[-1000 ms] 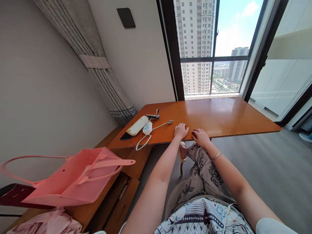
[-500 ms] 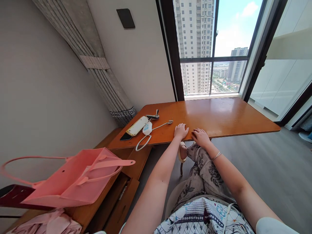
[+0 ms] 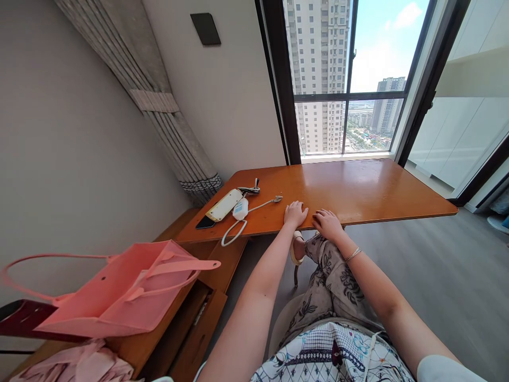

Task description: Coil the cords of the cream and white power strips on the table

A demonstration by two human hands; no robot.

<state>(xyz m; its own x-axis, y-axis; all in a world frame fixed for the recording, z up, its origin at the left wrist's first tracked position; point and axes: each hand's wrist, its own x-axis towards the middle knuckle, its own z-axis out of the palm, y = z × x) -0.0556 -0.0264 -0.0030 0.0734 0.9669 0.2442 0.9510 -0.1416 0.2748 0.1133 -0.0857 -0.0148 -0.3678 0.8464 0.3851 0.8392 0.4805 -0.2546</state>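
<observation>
My left hand (image 3: 295, 214) lies flat on the near edge of the brown wooden table (image 3: 358, 185), fingers stretched out. Just to its right, my right hand (image 3: 327, 224) rests on the same edge, also with fingers extended and a thin bracelet at the wrist. Neither holds anything. Left of my left hand is the plug (image 3: 277, 199) of a white cable, which runs to a white power adapter (image 3: 240, 209). Beside the adapter lies a pale yellow power strip (image 3: 225, 206), with a dark phone-like object (image 3: 205, 223) partly under its near end.
A pink open-topped bag (image 3: 119, 292) stands on the wooden cabinet at my left, above an open drawer (image 3: 202, 331). Pink cloth (image 3: 79, 366) lies in front of it. A gathered curtain (image 3: 170, 132) hangs behind the table's left end, and a window (image 3: 345, 79) is at the back.
</observation>
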